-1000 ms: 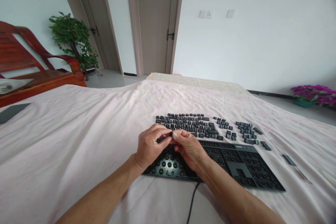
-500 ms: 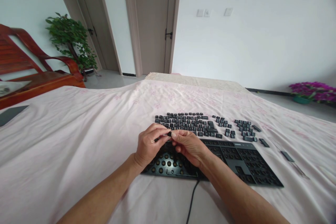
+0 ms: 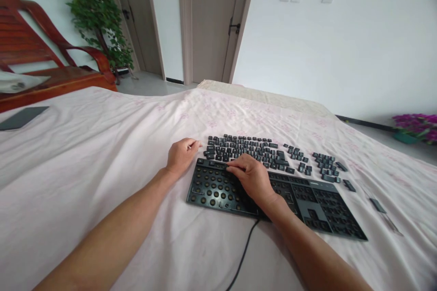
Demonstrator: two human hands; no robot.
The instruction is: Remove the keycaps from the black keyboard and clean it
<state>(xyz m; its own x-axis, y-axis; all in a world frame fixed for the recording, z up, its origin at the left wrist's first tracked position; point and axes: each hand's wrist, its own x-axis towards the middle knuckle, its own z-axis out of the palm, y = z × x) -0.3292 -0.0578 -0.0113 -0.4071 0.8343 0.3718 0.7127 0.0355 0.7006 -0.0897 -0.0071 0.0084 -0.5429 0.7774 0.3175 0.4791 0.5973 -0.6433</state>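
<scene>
A black keyboard [image 3: 225, 207] lies on the pale sheet with most of its keycaps off, its rows of round domes bare. A few caps sit at the left of its top row. My right hand [image 3: 251, 177] is over that row, thumb and fingers pinched on a small dark keycap mostly hidden by the fingertips. Off the keyboard's upper left corner is my left hand [image 3: 182, 157], its fingers curled together and no object visible in them. Beside its fingertips, loose black keycaps [image 3: 246, 148] lie in rows behind the keyboard.
A cable [image 3: 246, 250] runs from the keyboard toward me. To the right lies a thin wire tool with a dark handle [image 3: 378, 205]. A flat dark object [image 3: 23, 117] rests at the far left. A wooden chair [image 3: 51, 61], plant [image 3: 99, 22] and doors stand beyond.
My hands have parted. The right one has come down onto the keyboard's top row, while the left has moved left and away from the small black keycap. The view has shifted too.
</scene>
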